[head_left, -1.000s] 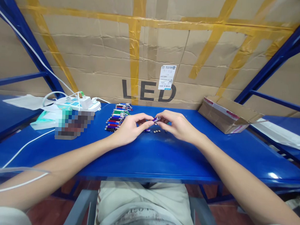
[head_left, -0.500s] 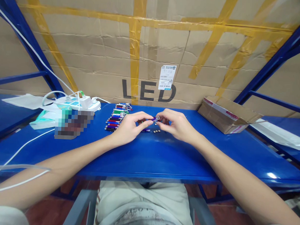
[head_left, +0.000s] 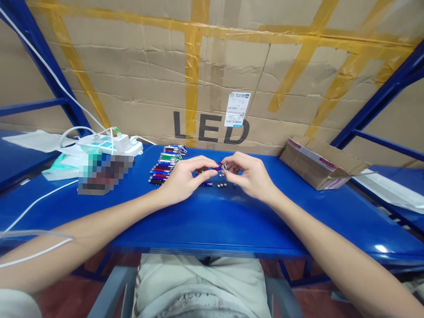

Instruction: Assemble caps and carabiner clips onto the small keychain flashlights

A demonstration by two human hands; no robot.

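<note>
Two pinch-tight hands [head_left: 180, 180] [head_left: 252, 176] on purple tube [head_left: 218, 167]

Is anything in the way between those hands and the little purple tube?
No, nothing that shows. The left hand pinches the purple tube, and the right hand has its fingertips at the shiny metal piece by its end. The small round discs lie on the blue table, not between.

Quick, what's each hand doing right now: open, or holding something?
Left hand: closed, pinching a purple keychain penlight.
Right hand: closed, pinching the silver metal piece at the penlight's end.
</note>
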